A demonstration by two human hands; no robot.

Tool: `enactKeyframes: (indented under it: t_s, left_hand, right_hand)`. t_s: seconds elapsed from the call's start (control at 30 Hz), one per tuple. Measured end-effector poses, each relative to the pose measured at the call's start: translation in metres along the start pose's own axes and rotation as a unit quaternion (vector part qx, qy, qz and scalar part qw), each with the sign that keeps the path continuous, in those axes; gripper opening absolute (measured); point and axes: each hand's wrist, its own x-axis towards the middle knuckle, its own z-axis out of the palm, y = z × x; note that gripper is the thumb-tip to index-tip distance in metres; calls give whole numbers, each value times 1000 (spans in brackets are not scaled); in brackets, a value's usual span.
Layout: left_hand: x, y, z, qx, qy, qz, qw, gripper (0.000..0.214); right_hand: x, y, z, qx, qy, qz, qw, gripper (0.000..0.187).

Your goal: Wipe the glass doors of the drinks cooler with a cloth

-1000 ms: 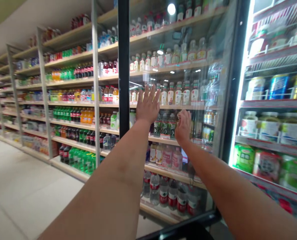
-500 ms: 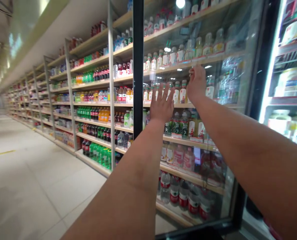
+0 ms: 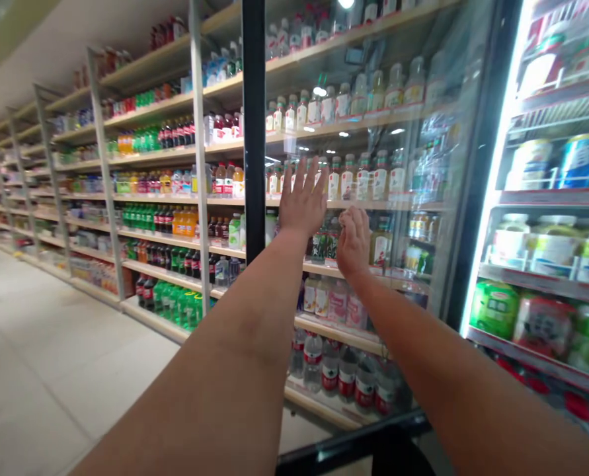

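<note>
My left hand (image 3: 301, 201) lies flat against the swung-open glass door (image 3: 413, 277) of a cooler, fingers spread and pointing up. My right hand (image 3: 353, 241) is just to its right and a little lower, also against the glass. Its fingers are bent and held together, and whatever is under them is hidden. The door's black frame edge (image 3: 253, 132) stands upright left of both hands. Through the glass I see shelves of drink bottles (image 3: 353, 182).
The lit cooler interior (image 3: 547, 264) at the right holds cans, jars and green packs on wire shelves. A long row of open shelves (image 3: 140, 218) full of soft drinks runs away to the left along a pale tiled floor (image 3: 51, 370).
My right hand rose high up the glass half a second ago and has come back down beside my left hand. My left hand stayed flat on the door.
</note>
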Motion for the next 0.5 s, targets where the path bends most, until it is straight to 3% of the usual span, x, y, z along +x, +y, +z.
enactKeyframes:
  t_s: [0.27, 0.37, 0.5]
  left_hand:
    - [1, 1, -2, -11, 0, -2, 1000, 68]
    - [0, 1, -2, -8, 4, 0, 1000, 63]
    - [-1, 1, -3, 2, 6, 6, 1000, 62]
  right_hand:
    - [-65, 11, -22, 16, -53, -26, 998, 38]
    - [-66, 19, -25, 8, -54, -52, 997, 35]
    - [-40, 33, -25, 3, -60, -68, 996, 33]
